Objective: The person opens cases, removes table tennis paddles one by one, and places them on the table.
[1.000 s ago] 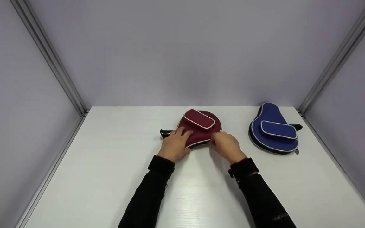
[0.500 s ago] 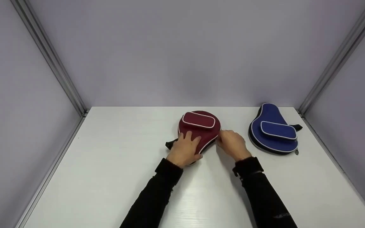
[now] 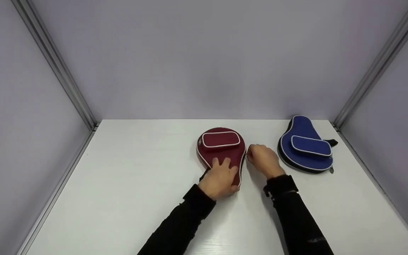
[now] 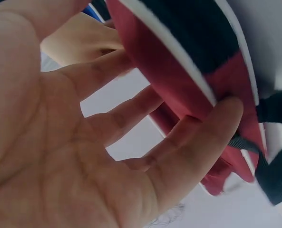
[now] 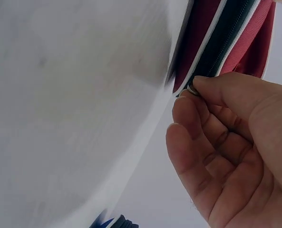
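Note:
A red, paddle-shaped zip case (image 3: 221, 150) with white piping and a front pocket lies on the white table, its narrow end toward me. My left hand (image 3: 220, 179) rests on that narrow end with the fingers spread; in the left wrist view the fingertips touch the red fabric (image 4: 164, 80). At the case's right edge is my right hand (image 3: 265, 160). Its thumb and index finger pinch a small metal zipper pull (image 5: 192, 89) on the black zip band (image 5: 226, 42), as the right wrist view shows. A black strap (image 4: 274, 166) hangs off the case's side.
To the right lies a blue case (image 3: 305, 147) of the same shape, with a black strap (image 3: 331, 142) and a zipper pull (image 3: 332, 169). Grey panels (image 3: 211, 60) enclose the table (image 3: 136, 184) at the back and sides.
The red case has turned counterclockwise, its narrow end swinging from the left toward me. My left hand has moved right and nearer with it; my right hand has shifted slightly right.

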A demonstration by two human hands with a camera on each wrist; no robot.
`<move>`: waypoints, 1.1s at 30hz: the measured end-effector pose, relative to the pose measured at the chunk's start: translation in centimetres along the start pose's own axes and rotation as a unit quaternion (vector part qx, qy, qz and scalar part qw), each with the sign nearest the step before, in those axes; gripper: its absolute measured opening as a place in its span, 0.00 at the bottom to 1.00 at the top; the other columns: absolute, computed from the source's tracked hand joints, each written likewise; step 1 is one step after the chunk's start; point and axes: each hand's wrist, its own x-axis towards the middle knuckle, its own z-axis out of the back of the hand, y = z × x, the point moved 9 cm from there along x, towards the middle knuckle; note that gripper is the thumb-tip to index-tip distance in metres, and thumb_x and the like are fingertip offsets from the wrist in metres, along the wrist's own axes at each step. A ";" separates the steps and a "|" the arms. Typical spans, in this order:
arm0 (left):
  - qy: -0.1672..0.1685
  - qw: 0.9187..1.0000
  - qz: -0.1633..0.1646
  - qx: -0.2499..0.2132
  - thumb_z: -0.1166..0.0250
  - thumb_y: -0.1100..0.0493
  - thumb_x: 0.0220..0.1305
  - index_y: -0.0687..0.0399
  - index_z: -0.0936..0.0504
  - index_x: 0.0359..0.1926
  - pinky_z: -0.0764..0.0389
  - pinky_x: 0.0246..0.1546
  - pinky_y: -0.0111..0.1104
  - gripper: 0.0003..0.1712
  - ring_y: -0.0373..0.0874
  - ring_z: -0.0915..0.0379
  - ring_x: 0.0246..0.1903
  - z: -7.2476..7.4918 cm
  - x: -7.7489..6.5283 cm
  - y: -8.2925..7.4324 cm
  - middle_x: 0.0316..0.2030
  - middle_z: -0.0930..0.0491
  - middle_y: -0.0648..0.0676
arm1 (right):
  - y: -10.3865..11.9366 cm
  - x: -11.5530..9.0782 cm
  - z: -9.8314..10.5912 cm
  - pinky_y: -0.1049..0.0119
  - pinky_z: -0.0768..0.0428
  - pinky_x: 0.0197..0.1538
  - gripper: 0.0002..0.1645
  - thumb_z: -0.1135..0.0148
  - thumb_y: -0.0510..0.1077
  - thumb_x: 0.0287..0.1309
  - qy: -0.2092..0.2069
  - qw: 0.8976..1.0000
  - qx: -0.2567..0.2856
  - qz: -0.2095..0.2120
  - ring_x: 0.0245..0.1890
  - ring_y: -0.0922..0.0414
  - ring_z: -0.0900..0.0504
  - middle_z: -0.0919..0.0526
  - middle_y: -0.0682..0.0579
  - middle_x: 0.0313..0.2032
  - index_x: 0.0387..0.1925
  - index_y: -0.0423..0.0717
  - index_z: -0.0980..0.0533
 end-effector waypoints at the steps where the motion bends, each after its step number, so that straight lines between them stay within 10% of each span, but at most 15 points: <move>1: 0.005 1.000 -0.004 -0.003 0.19 0.39 0.74 0.55 0.11 0.67 0.09 0.60 0.43 0.32 0.61 0.20 0.62 0.0 0.0 -0.2 0.69 0.17 0.61 | -0.1 0.0 -0.1 0.39 0.11 0.40 0.05 0.31 0.34 0.67 0.000 1.000 0.001 0.000 0.33 0.42 0.11 0.07 0.42 0.35 0.33 0.41 0.13; 9: 0.051 0.994 -0.006 -0.098 0.20 0.44 0.78 0.46 0.11 0.75 0.04 0.60 0.48 0.30 0.61 0.20 0.69 0.0 0.0 1.2 0.74 0.18 0.57 | -0.4 0.1 -0.4 0.37 0.09 0.43 0.04 0.32 0.36 0.71 0.014 1.000 0.011 -0.015 0.39 0.38 0.07 0.06 0.41 0.39 0.38 0.42 0.13; 17: 0.028 0.993 -0.068 -0.090 0.16 0.44 0.74 0.44 0.10 0.73 0.14 0.77 0.45 0.31 0.54 0.18 0.72 0.4 0.6 4.1 0.71 0.13 0.52 | 0.0 0.2 -0.4 0.39 0.12 0.39 0.05 0.33 0.35 0.70 0.010 1.000 0.011 -0.011 0.34 0.42 0.11 0.09 0.43 0.35 0.35 0.43 0.15; 25: -0.013 0.995 -0.084 -0.052 0.15 0.30 0.66 0.39 0.18 0.83 0.31 0.91 0.51 0.50 0.52 0.33 0.88 -0.5 1.3 6.1 0.87 0.26 0.50 | 0.8 0.3 -0.7 0.39 0.09 0.42 0.04 0.29 0.38 0.75 0.010 1.000 0.011 0.000 0.39 0.41 0.07 0.07 0.42 0.39 0.39 0.42 0.13; 33: 0.016 0.996 -0.059 -0.069 0.21 0.21 0.67 0.38 0.27 0.90 0.44 0.98 0.54 0.59 0.54 0.51 0.97 -1.6 1.4 7.1 0.96 0.41 0.51 | 2.1 0.3 -0.7 0.39 0.08 0.44 0.04 0.30 0.36 0.74 0.008 1.000 0.009 0.025 0.40 0.41 0.06 0.06 0.41 0.39 0.39 0.41 0.12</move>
